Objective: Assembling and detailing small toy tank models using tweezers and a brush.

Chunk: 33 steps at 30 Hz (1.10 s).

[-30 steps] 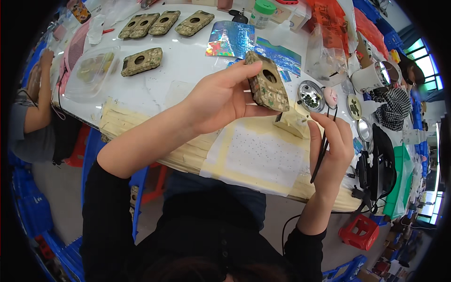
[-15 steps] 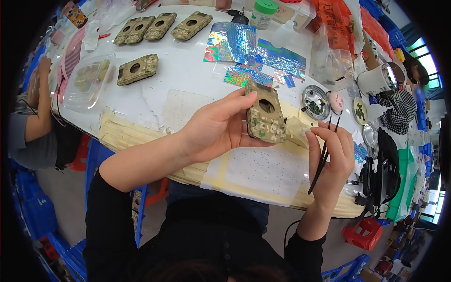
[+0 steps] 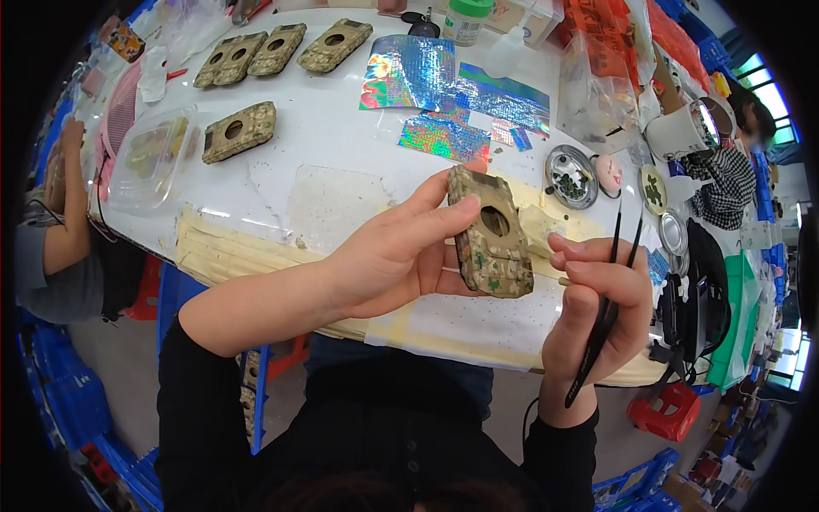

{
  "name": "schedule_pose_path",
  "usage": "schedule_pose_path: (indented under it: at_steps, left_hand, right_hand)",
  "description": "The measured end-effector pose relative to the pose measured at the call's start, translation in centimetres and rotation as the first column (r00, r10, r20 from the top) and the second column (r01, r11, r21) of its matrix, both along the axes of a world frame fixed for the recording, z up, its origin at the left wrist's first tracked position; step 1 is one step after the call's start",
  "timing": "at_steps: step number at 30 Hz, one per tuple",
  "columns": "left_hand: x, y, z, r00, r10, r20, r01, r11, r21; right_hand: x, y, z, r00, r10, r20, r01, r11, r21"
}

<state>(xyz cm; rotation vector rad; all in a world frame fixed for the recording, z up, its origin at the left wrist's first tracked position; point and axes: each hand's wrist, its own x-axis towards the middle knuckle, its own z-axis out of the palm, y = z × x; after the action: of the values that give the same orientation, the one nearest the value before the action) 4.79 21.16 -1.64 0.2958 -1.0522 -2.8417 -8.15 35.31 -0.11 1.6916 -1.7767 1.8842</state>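
Observation:
My left hand [image 3: 375,256] grips a camouflage-painted model tank hull [image 3: 505,263] by its side, thumb on top, the round hole facing up. My right hand [image 3: 601,299] is closed just right of the hull. Black tweezers [image 3: 607,317] lie across its palm, their points upward and apart. Between its thumb and forefinger is a thin needle-like tool [image 3: 562,281], its tip by the hull's near right corner; whether it touches I cannot tell. Several matching tank hulls [image 3: 240,133] rest on the table to the far left.
Iridescent foil sheets [image 3: 409,72] lie at the back middle. A round metal dish [image 3: 572,177] with small green bits and a pink egg-shaped thing [image 3: 608,174] are on the right. A clear plastic box [image 3: 149,166] stands left; a co-worker's arm [image 3: 70,192] is beyond it.
My left hand has lowered the hull slightly toward me and to the right. My right hand has turned, bringing the thin tool up to the hull, with the tweezers still held.

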Motion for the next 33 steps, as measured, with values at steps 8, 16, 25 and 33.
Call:
schedule_pose_path:
  at_steps: [8, 16, 25, 33]
  left_hand:
    - [0.28, 0.07, -0.15, 1.000, -0.007, -0.002, 0.007, 1.000, 0.027]
    - [0.28, 0.08, -0.06, 1.000, -0.010, 0.011, 0.010, 1.000, 0.023]
    - [0.26, 0.17, -0.17, 1.000, 0.002, 0.016, -0.003, 1.000, 0.030]
    - [0.26, 0.15, -0.30, 1.000, -0.002, 0.018, 0.002, 0.999, 0.033]
  right_hand:
    - [-0.23, -0.50, -0.49, 0.997, 0.069, -0.020, -0.068, 0.997, 0.031]
    - [-0.41, -0.52, -0.27, 0.993, 0.056, -0.108, -0.051, 0.998, 0.048]
    - [-0.39, -0.59, -0.20, 0.992, 0.057, -0.109, -0.050, 0.997, 0.064]
    - [-0.09, -0.61, -0.58, 0.999, 0.032, 0.023, -0.033, 0.999, 0.031]
